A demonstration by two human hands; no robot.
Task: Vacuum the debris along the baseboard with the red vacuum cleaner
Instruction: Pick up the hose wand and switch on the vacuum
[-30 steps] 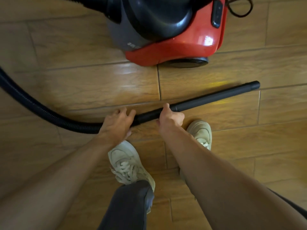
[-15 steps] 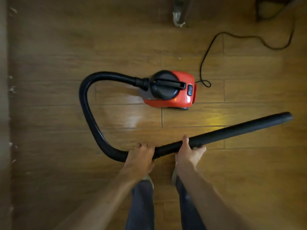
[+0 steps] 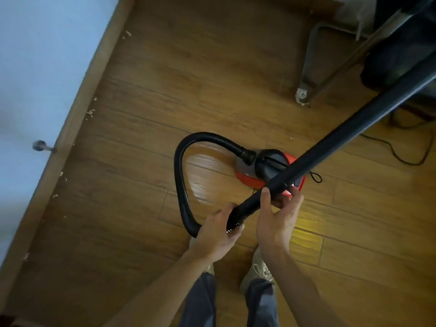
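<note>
The red vacuum cleaner (image 3: 250, 178) sits on the wooden floor in the middle, partly hidden behind the black wand (image 3: 349, 123). That wand rises from my hands toward the upper right, off the floor. My left hand (image 3: 219, 230) grips its lower end where the ribbed black hose (image 3: 181, 185) joins. My right hand (image 3: 278, 213) grips the wand a little higher, thumb over the tube. Pale debris bits (image 3: 90, 112) lie scattered along the wooden baseboard (image 3: 77, 107) at the left.
A light blue wall (image 3: 35, 67) with a door stopper (image 3: 42, 146) runs along the left. A metal furniture frame (image 3: 309, 67) and dark objects stand at the upper right. The power cord (image 3: 401, 156) trails right of the vacuum. My shoes (image 3: 259, 270) are below the hands.
I have stood up and the view has turned, bringing the baseboard and wall into sight. Both hands lifted the wand off the floor; its far end now points up to the right.
</note>
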